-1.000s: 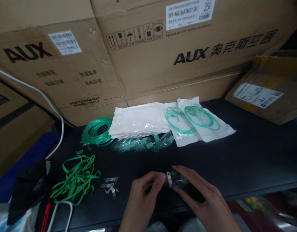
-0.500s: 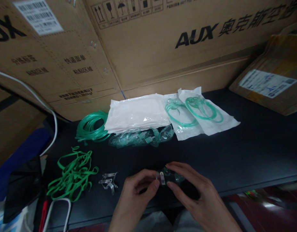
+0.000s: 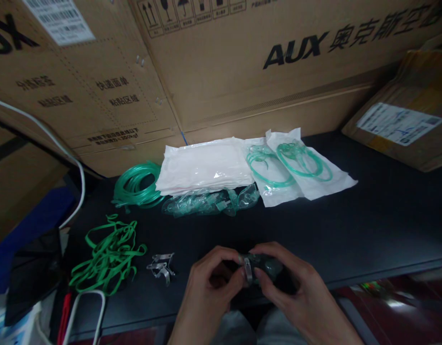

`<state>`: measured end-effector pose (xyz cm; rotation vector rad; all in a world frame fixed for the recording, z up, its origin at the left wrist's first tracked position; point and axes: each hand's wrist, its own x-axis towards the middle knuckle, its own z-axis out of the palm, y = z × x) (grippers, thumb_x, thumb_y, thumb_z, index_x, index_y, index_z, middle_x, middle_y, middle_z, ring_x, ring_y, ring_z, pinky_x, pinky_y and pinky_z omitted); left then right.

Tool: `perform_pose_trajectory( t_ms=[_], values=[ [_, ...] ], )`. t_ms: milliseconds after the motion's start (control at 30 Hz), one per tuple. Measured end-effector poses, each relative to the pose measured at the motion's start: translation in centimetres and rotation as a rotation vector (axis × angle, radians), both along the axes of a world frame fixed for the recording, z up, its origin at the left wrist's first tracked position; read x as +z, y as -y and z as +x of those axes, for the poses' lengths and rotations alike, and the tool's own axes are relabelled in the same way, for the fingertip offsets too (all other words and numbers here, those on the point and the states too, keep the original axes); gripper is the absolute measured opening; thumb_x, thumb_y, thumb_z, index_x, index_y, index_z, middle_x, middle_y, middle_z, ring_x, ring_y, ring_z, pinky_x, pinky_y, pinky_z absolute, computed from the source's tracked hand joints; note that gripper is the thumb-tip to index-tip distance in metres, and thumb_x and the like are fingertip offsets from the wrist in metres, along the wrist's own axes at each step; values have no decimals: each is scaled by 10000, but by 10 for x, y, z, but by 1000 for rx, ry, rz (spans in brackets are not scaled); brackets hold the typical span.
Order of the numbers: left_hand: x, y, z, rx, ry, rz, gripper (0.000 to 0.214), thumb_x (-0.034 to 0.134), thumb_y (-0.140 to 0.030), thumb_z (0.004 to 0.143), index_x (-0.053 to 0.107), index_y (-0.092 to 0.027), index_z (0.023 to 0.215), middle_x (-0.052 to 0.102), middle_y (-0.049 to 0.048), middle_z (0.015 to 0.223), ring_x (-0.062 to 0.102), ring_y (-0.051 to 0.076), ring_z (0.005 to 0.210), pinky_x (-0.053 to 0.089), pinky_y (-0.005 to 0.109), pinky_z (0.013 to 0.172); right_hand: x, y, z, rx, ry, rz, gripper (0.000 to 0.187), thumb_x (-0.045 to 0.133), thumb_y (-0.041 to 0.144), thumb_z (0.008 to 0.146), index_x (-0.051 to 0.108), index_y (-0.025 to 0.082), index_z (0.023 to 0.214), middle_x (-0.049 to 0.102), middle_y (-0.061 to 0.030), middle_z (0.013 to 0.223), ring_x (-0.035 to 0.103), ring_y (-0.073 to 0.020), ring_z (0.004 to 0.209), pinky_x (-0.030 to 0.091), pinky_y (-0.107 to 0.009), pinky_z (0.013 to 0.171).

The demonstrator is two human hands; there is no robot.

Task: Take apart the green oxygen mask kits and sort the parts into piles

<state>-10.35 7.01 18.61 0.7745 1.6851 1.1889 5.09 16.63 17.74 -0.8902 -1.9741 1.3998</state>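
The translucent piece (image 3: 273, 266), dark with a faint green tint, is at the lower centre of the frame, held between both hands near the front edge of the desk (image 3: 364, 230). A narrow, shiny metal strip (image 3: 248, 269) crosses its left end, roughly upright in the frame. The outline further right is partly hidden by the hands; its full shape cannot be told.

Left hand (image 3: 214, 282): thumb and fingers closed on the left end, at the strip. Right hand (image 3: 294, 283): fingers gripping the piece along its upper and lower sides, thumb tip just beside the strip.

The desk's front edge slopes down from the right of the frame towards the hands. Dark surface extends right of the hands and, as a narrower band, between them and the clear bagged parts (image 3: 209, 202) at centre. Left of the hands, loose metal clips (image 3: 162, 267) lie near, with tangled green straps (image 3: 107, 258) beyond. Large cartons (image 3: 235, 100) bound the rear edge.
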Motion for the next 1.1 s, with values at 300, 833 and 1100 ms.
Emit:
perform_pose_trajectory(
  t_ms=[300, 833, 1100],
  values=[
    [-2, -2, 2, 85, -130, 76, 99, 730, -308, 886, 747, -236, 952, 703, 19, 905, 679, 142, 657, 540, 182, 487, 0, -4, -3, -49, -3, 45, 140, 631, 183, 928, 721, 268, 993, 766, 3, 933, 741, -169, 883, 551, -218, 766],
    [-2, 1, 9, -34, -319, 44, 171, 709, -359, 942, 829, -268, 861, 696, -17, 689, 645, 111, 515, 479, 191, 516, -8, 5, -2, -85, -131, 22, 254, 667, 168, 970, 761, 335, 1136, 748, 1, 1026, 734, -168, 974, 550, -232, 870],
    [-2, 2, 11, -17, -236, 20, 189, 708, -378, 937, 820, -252, 852, 690, -17, 689, 636, 106, 490, 471, 180, 478, -6, 4, 2, -28, -123, 8, 346, 659, 152, 983, 758, 393, 1212, 724, 14, 1057, 727, -147, 986, 549, -206, 861]
  ],
)
